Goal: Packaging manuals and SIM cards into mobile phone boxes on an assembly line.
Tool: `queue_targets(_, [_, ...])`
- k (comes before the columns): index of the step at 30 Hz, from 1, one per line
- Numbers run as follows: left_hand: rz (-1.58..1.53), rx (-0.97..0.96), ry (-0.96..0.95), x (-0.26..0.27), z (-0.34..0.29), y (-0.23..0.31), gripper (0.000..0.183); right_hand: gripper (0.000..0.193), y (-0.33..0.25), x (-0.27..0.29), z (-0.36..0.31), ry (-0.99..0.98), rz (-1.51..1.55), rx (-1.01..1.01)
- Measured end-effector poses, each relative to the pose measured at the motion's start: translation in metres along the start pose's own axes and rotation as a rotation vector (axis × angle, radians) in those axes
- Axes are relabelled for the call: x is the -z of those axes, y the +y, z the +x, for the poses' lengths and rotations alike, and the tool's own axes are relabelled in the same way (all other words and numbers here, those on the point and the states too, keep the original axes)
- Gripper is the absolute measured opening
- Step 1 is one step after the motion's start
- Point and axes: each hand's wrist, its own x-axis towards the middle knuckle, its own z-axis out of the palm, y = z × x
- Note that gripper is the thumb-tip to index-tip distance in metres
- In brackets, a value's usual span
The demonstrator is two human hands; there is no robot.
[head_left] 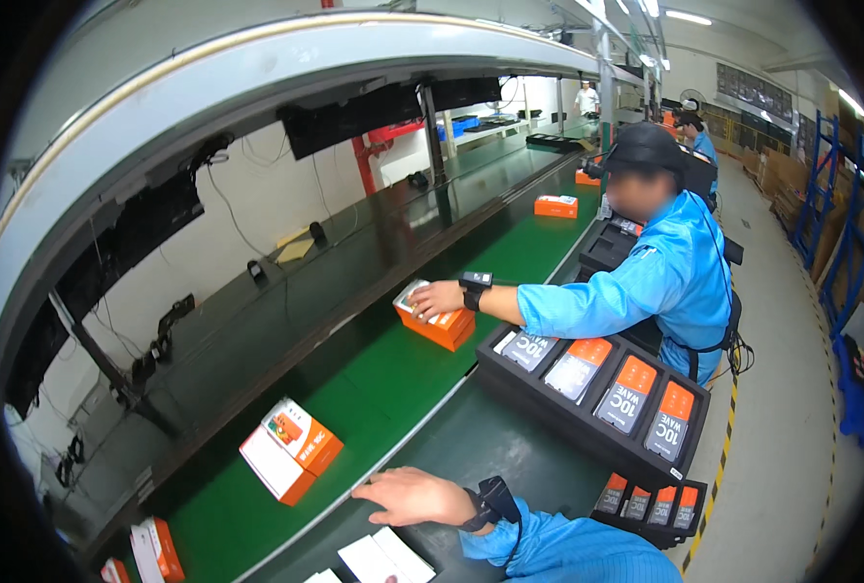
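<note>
My right hand (pixel 417 496) reaches in over the near edge of the green belt, palm down, with its fingers stretched out and nothing in them. A black strap (pixel 495 503) is round its wrist. Just beyond the fingertips, a pair of orange and white boxes (pixel 296 447) lies on the belt, apart from my hand. White flat-topped boxes or cards (pixel 385 558) lie below my hand at the lower edge. A fingertip shows against them there, probably of my left hand (pixel 391 579); the rest is out of the picture.
A co-worker (pixel 660 262) in blue rests a hand on orange boxes (pixel 437 325) farther along the belt (pixel 374 389). Black trays (pixel 587 428) of grey and orange packs stand at right. More orange boxes (pixel 165 549) lie at lower left; another box (pixel 555 206) is farther off.
</note>
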Motion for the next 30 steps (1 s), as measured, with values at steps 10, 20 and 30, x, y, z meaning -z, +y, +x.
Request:
queue_targets(10, [-0.671, 0.024, 0.001, 0.022, -0.019, -0.008, 0.026, 0.051, 0.017, 0.034, -0.002, 0.041, -0.084, -0.064])
queue_targets(20, [-0.810, 0.164, 0.190, 0.048, -0.048, -0.047, 0.031, 0.054, 0.024, 0.025, 0.014, -0.042, -0.038, -0.177])
queue_targets(30, [-0.992, 0.144, 0.265, 0.013, -0.050, -0.031, 0.028, 0.052, 0.014, 0.022, 0.015, -0.069, 0.004, -0.204])
